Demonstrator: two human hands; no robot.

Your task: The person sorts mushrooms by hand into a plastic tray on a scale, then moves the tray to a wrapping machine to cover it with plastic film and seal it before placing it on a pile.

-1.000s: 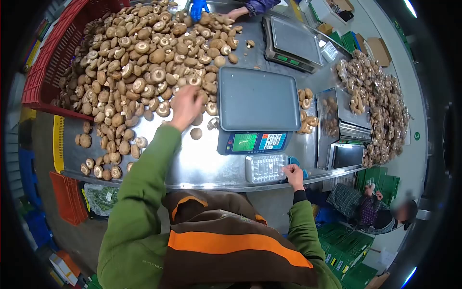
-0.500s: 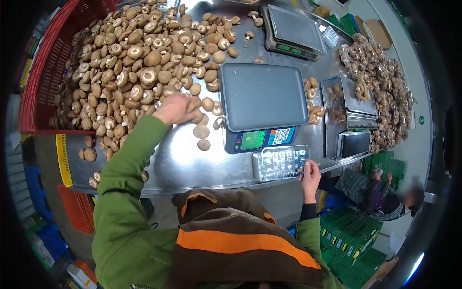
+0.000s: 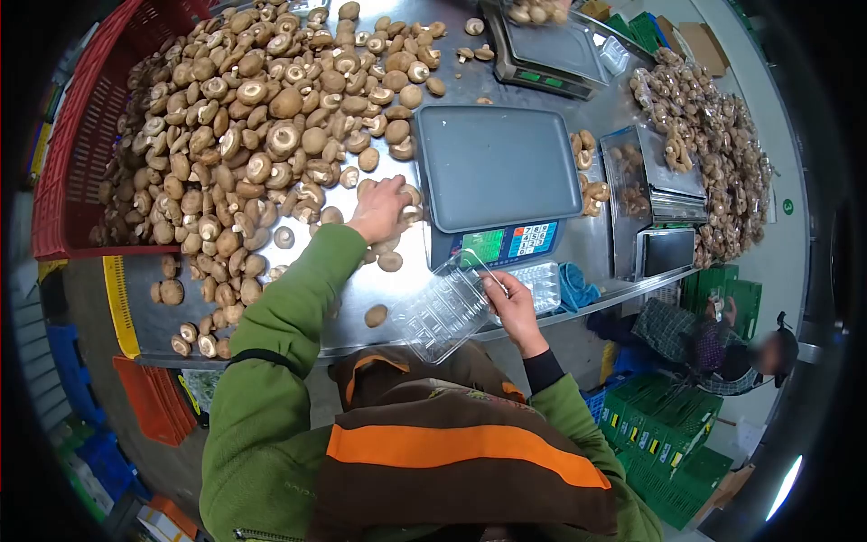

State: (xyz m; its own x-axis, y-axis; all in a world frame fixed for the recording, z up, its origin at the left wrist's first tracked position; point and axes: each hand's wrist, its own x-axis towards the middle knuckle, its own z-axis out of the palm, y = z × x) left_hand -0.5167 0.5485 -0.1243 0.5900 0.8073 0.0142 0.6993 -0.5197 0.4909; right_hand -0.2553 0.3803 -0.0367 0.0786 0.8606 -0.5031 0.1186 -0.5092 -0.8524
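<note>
My left hand (image 3: pixel 380 211) is closed over brown-capped mushrooms beside the scale; its fingers partly hide how many it grips. A mushroom (image 3: pixel 390 261) lies just below that hand, and another single mushroom (image 3: pixel 376 315) sits near the table's front edge. In my right hand (image 3: pixel 511 305) is a clear plastic tray (image 3: pixel 442 312), pinched at its right rim and tilted above the table edge. More clear trays (image 3: pixel 539 282) rest behind that hand. The weighing scale (image 3: pixel 498 167), with its grey pan bare and its display lit green, stands between and beyond my hands.
A large mushroom heap (image 3: pixel 262 117) spills from a red crate (image 3: pixel 77 154). A second scale (image 3: pixel 555 50) has a mushroom pack held over it at the far edge. Wrapped packs (image 3: pixel 722 163) pile up right, near a wrapping machine (image 3: pixel 655 190). A blue cloth (image 3: pixel 576 287) lies by the trays.
My left hand has moved right, closer to the scale. My right hand has lifted a clear tray and brought it left. A mushroom pack has appeared over the far scale.
</note>
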